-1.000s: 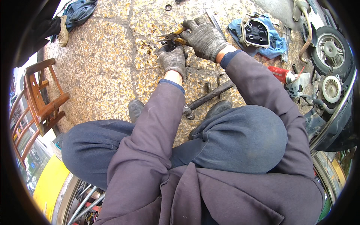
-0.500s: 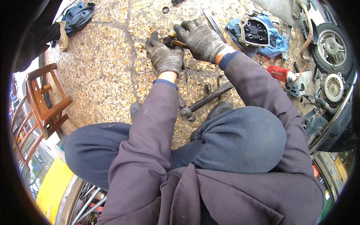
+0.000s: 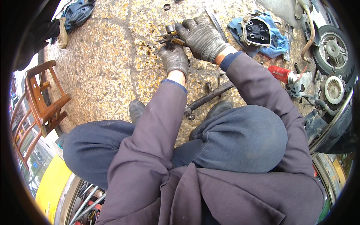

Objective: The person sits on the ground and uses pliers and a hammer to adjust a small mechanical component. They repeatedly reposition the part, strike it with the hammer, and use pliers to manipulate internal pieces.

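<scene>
Both my hands wear dark grey knitted gloves and meet over the stained, speckled floor. My right hand [image 3: 204, 40] is closed around the yellow-handled pliers [image 3: 180, 42], whose dark jaws point left. Just below the jaws, my left hand [image 3: 174, 59] is curled with its fingertips mostly hidden; what it grips, if anything, I cannot make out. A short metal cylinder [image 3: 170, 29] shows at the far side of the pliers, beside my right fingertips. Whether it is held there is unclear. Dark crumbs and stains [image 3: 149, 48] lie left of my left hand.
Nearer me lies a hammer [image 3: 213, 94], its head partly behind my left sleeve. To the right are an engine cover [image 3: 257, 30] on a blue cloth [image 3: 278, 41], a red spray can [image 3: 279, 74] and a wheel [image 3: 333, 48]. A wooden chair [image 3: 47, 97] stands left, near another person's shoe [image 3: 62, 33].
My left hand has moved right and slightly nearer me, its fingers now more tucked under. The pliers' jaws and the metal cylinder have come into view. My right hand has barely shifted.
</scene>
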{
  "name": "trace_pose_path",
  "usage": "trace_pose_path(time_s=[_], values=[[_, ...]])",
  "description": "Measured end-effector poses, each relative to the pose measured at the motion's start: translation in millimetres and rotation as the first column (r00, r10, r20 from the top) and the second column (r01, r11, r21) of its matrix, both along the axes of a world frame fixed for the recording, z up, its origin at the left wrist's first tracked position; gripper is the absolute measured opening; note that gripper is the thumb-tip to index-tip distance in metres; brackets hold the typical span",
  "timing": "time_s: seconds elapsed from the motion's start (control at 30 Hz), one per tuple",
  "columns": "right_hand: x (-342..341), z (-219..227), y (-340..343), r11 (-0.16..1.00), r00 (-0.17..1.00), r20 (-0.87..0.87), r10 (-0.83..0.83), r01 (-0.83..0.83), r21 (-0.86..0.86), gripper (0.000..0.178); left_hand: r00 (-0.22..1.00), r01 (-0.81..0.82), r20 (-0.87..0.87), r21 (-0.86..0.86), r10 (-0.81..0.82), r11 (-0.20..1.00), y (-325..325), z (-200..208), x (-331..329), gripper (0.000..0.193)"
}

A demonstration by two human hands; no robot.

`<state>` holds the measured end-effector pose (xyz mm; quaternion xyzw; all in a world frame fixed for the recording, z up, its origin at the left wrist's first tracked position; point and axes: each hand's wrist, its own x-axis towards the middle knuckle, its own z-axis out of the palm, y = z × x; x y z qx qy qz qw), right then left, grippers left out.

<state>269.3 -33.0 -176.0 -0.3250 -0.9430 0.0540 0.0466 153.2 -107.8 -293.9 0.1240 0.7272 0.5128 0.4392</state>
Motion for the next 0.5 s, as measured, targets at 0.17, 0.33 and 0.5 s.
trace_pose_path(time_s=[0.17, 0.33, 0.5], values=[[6, -6, 2, 0.998, 0.998, 0.039, -0.039, 0.041, -0.053, 0.064, 0.996, 0.057, -0.066, -0.088, -0.063, 0.995, 5, 28, 3, 0.028], [10, -20, 6, 0.992, 0.999, 0.030, -0.041, 0.044, -0.122, 0.063, 0.982, 0.059, 0.188, -0.115, -0.037, 0.992, -3, 60, 11, 0.030], [10, -27, 13, 0.984, 0.999, -0.034, -0.042, 0.036, -0.173, 0.061, 0.993, 0.114, 0.003, -0.113, -0.114, 0.987, 4, 50, 3, 0.032]])
